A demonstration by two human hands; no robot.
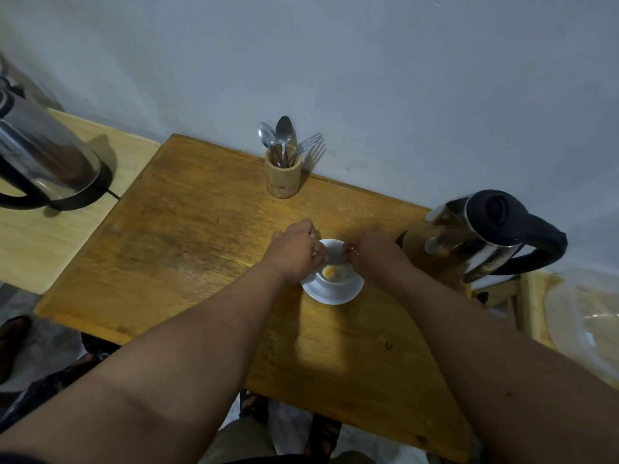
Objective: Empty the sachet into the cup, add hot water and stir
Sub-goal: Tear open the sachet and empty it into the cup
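A white cup (335, 283) stands on a white saucer (351, 291) in the middle of the wooden table (187, 236). Orange powder (330, 272) lies in the cup's bottom. My left hand (296, 251) and my right hand (373, 249) hover just above the cup, fingers pinched on the two ends of a white sachet (332, 251). The sachet is blurred and hard to tell from the saucer behind it. A steel kettle (482, 236) with a black lid and handle stands right of the cup. Spoons (283, 133) stick out of a wooden holder (283, 177) by the wall.
A second steel kettle (43, 155) sits on its base on a paler table (30, 242) at the left. A clear plastic lid (586, 323) lies at the far right. The wall runs along the table's far edge.
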